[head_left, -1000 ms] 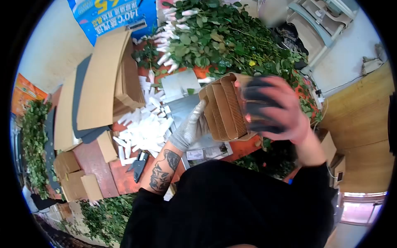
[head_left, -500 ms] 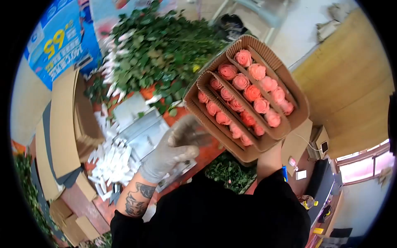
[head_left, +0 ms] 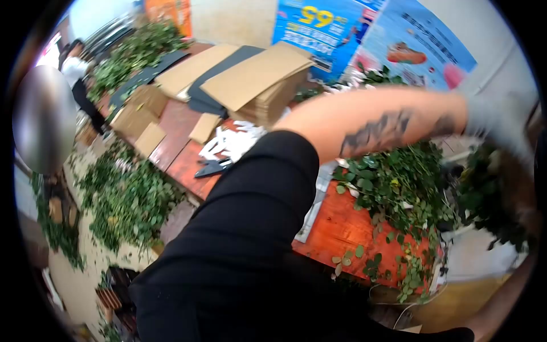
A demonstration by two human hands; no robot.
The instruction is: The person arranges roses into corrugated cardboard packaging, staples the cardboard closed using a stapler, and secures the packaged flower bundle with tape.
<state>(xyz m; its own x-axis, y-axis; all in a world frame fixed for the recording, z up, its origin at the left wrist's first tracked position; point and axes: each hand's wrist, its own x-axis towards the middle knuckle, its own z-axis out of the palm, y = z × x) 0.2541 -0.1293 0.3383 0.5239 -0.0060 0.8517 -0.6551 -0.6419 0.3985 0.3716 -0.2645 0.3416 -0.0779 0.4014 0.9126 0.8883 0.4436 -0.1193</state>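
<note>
My left arm stretches across the view to the right. Its grey-gloved hand (head_left: 501, 119) is smeared by motion, so its fingers do not show clearly. Close by, at the dim right edge, is the bunch of roses, of which dark leaves (head_left: 490, 194) and a blurred brown part show. The pink blooms are out of sight. From the lower right, my right forearm (head_left: 507, 305) rises towards the bunch, its hand (head_left: 529, 219) mostly lost in shadow at the edge. Below my left arm, more leafy stems (head_left: 399, 182) lie heaped on the red table (head_left: 330, 219).
Cardboard sheets (head_left: 256, 74), white sleeve-like pieces (head_left: 231, 142) and a black tool (head_left: 212, 169) are on the table. Leaf piles (head_left: 128, 196) cover the floor at left. Another person (head_left: 80, 80) stands at the far left. Posters (head_left: 325, 34) hang behind the table.
The view has swung left, shifting the cardboard-wrapped roses to the right edge with their blooms hidden. My left hand has gone from beside the bunch to far right, arm stretched out.
</note>
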